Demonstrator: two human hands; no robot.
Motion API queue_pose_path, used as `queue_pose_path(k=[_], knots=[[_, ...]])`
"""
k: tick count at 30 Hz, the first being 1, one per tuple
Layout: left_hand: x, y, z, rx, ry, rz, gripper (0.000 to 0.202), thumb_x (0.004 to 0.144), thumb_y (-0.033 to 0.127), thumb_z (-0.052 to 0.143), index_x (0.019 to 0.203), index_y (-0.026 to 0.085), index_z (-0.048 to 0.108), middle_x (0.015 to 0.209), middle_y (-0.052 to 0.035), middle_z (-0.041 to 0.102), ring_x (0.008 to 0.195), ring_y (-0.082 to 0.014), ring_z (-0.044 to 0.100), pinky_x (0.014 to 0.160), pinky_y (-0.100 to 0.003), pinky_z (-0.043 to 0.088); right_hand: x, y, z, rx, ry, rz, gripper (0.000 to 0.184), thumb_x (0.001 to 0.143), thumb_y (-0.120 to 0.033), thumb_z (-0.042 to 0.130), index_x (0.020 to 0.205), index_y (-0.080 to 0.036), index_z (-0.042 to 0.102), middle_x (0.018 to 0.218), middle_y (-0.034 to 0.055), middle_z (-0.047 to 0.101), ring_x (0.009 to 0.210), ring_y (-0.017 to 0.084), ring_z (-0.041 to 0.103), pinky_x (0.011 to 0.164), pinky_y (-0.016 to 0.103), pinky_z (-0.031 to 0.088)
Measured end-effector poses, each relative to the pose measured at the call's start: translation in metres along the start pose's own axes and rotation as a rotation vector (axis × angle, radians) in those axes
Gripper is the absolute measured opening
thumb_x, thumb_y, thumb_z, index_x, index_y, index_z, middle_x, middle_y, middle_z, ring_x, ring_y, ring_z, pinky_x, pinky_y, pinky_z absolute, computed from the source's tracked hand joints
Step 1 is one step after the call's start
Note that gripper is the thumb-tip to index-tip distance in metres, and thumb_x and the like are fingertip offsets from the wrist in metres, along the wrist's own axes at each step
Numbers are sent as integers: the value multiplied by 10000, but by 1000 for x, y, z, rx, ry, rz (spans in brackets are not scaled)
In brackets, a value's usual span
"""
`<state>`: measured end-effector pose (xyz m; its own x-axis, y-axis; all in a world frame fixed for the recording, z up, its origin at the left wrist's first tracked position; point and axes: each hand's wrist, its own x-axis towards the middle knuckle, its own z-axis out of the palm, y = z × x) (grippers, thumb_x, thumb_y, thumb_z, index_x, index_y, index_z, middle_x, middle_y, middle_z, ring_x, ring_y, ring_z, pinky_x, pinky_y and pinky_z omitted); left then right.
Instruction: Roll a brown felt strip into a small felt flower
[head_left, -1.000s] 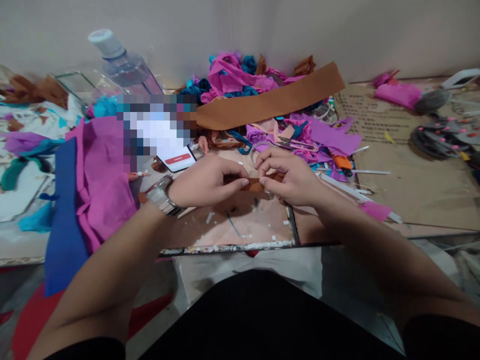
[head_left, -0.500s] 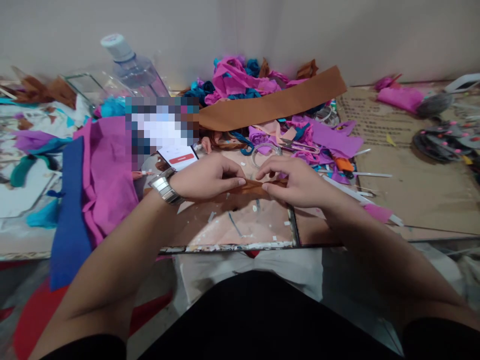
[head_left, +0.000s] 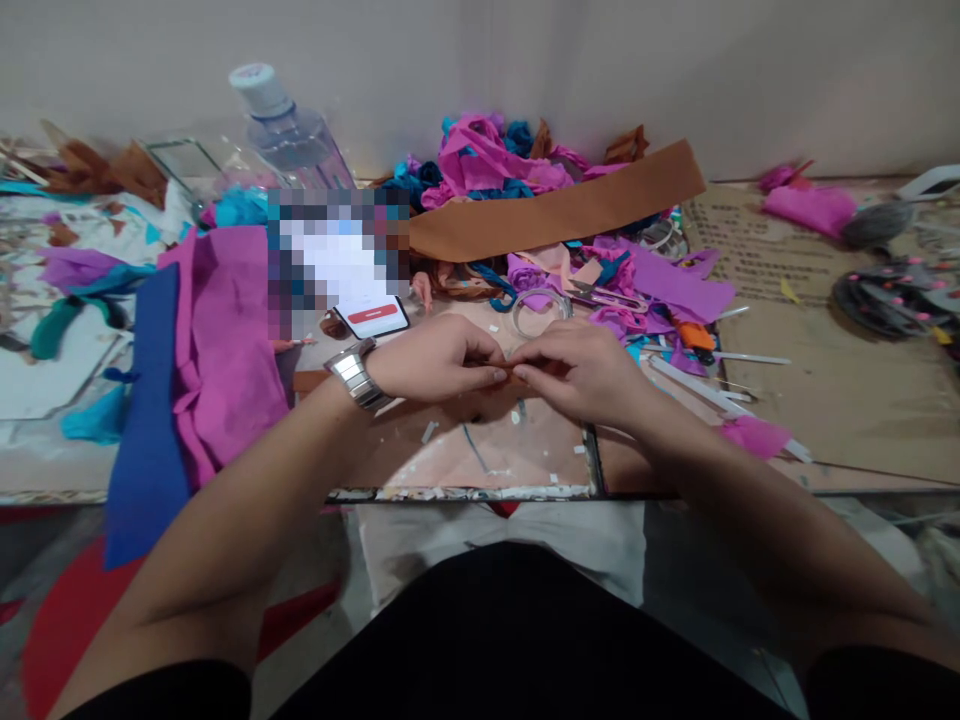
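Over the middle of the worktop, my left hand (head_left: pixel 442 362) and my right hand (head_left: pixel 585 372) meet, thumbs and fingertips almost touching. Both pinch a small gathered strip of brown crepe paper (head_left: pixel 510 368), most of which the fingers hide. A metal watch is on my left wrist. Just beyond my fingers lies a coil of thin wire (head_left: pixel 540 314), with small scissors (head_left: pixel 609 297) to its right. Behind these, a wide brown crepe paper strip (head_left: pixel 555 213) rests across a heap of scraps. A phone (head_left: pixel 373 314) with a lit screen stands beyond my left wrist.
Pink paper (head_left: pixel 225 340) and a blue strip (head_left: pixel 142 410) lie left, the blue one hanging over the table edge. A capped plastic bottle (head_left: pixel 292 135) stands at the back. On the right are white sticks (head_left: pixel 750 357), cardboard (head_left: pixel 847 380) and a dark pincushion-like disc (head_left: pixel 885 300).
My hands have drawn together, so less of the brown crepe paper shows between them. The right fingers have closed down onto it. The view has shifted slightly.
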<state>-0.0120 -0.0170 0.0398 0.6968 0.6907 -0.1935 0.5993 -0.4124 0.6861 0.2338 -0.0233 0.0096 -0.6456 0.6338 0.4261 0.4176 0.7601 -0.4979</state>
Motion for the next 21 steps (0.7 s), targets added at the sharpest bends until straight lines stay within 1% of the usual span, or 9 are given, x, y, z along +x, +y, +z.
queue_pose_path(k=[4, 7, 11, 15, 18, 19, 21], knots=[[1, -1, 2, -27, 23, 19, 301, 959, 420, 621, 882, 180, 785, 720, -4, 732, 630, -122, 608, 579, -236, 386, 0, 1, 3, -12, 38, -20, 116, 943, -224, 707, 999, -233, 809, 812, 1, 793, 749, 172, 670, 798, 338, 464], [0, -1, 2, -89, 18, 13, 315, 962, 431, 627, 883, 176, 795, 756, -24, 765, 652, -131, 654, 587, -226, 426, -1, 4, 4, -92, 46, -41, 135, 959, -234, 681, 1021, -239, 800, 836, 16, 792, 811, 202, 679, 837, 378, 456], [-1, 1, 2, -272, -3, -6, 303, 971, 416, 628, 932, 177, 810, 860, -60, 810, 729, -153, 723, 638, -230, 499, -2, 8, 4, -227, 69, -167, 130, 985, -253, 655, 1036, -240, 774, 927, 39, 802, 902, 236, 691, 902, 435, 451], [-3, 2, 1, -508, -69, -35, 228, 959, 349, 649, 905, 187, 799, 894, -72, 821, 802, -173, 766, 746, -264, 579, -4, 8, 2, -298, 82, -316, 173, 991, -213, 633, 1115, -245, 749, 980, 42, 811, 924, 236, 697, 929, 463, 459], [-4, 2, 0, -668, -124, -64, 187, 957, 311, 657, 905, 185, 785, 910, -80, 831, 835, -187, 799, 792, -294, 620, -5, 6, -1, -328, 72, -363, 224, 996, -208, 617, 1169, -282, 739, 1016, 25, 815, 940, 232, 692, 936, 476, 456], [-4, 2, -1, -688, -143, -65, 182, 957, 309, 659, 910, 186, 785, 915, -82, 833, 840, -191, 806, 789, -295, 627, -6, 6, -2, -336, 71, -368, 228, 999, -212, 615, 1172, -291, 739, 1022, 21, 815, 942, 230, 688, 935, 479, 455], [-5, 2, -2, -657, -169, -53, 204, 973, 328, 645, 915, 194, 787, 922, -80, 836, 855, -195, 813, 778, -287, 633, -6, 6, -3, -340, 63, -371, 228, 1002, -215, 610, 1163, -303, 745, 1019, 15, 813, 934, 226, 683, 930, 482, 453]])
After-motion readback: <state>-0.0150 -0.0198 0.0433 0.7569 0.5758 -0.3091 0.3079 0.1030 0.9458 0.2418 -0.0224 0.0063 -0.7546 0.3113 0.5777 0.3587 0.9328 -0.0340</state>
